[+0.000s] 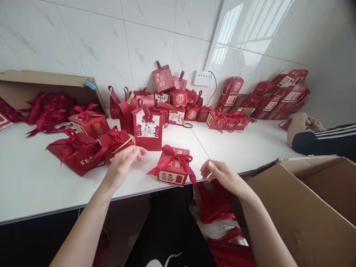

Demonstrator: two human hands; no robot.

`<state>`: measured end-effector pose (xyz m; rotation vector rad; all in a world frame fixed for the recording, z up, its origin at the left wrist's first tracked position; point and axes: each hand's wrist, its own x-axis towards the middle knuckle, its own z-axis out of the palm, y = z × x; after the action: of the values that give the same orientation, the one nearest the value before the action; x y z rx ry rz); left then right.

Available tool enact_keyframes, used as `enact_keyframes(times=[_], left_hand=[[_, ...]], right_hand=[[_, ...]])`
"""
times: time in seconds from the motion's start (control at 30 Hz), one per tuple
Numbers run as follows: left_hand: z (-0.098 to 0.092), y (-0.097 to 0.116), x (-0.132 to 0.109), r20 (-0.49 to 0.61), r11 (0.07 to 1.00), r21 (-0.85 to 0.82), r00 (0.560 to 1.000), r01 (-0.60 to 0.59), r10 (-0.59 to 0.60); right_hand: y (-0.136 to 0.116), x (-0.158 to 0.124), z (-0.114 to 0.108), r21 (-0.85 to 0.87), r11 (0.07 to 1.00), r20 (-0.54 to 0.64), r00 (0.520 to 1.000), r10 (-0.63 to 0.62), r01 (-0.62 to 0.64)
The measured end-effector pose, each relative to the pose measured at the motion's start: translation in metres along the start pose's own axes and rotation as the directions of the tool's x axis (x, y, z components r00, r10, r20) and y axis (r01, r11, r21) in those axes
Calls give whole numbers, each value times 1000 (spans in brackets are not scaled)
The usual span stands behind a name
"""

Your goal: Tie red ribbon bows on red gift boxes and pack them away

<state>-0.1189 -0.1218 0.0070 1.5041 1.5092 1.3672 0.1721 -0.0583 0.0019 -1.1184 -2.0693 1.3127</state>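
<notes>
A red gift box (172,171) with a ribbon bow on top stands at the front edge of the white table, between my two hands and touched by neither. My left hand (125,160) hovers left of it, fingers apart and empty, close to a red box with a gold cord (111,138). To the right of the bowed box, my right hand (218,173) is raised near the table edge, its fingers loosely curled and apart, holding nothing. Behind the box stands a tall red bag (148,142) with a white printed label.
An open carton (50,76) of red ribbons (52,111) lies at the left. Bowed red boxes (79,150) stand nearby. More boxes line the wall below a power strip (202,78). Another person's hand (299,124) and a large carton (300,207) are at the right.
</notes>
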Motion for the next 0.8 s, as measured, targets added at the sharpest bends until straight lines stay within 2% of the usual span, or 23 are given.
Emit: enact_keyframes(times=[0.03,0.07,0.17,0.27,0.33,0.43,0.6,0.73,0.8], left_hand=[[0,0,12,-21,1000,-4,999,24,-24],[3,1,23,9,998,30,999,52,-52],[21,9,45,153,960,252,975,120,-162],[40,15,47,186,918,385,966,97,-180],[49,15,40,135,914,399,982,71,-135],[55,9,25,28,926,370,996,71,-87],[65,3,4,-84,984,141,991,113,-102],[71,5,-4,-93,991,-17,986,136,-137],[72,5,-5,-81,989,-41,986,143,-146]], right_hand=[[-1,8,2,21,999,-57,998,33,-32],[-2,17,5,32,997,-95,993,67,-64],[-7,40,21,61,988,-112,982,149,-143],[-11,48,31,113,987,-138,982,128,-112],[-12,47,34,147,988,-152,986,70,-48],[-9,42,35,275,961,-161,987,13,33],[0,40,37,458,887,-194,981,25,68],[6,40,38,600,798,-159,986,57,51],[7,40,39,660,751,-143,987,76,38]])
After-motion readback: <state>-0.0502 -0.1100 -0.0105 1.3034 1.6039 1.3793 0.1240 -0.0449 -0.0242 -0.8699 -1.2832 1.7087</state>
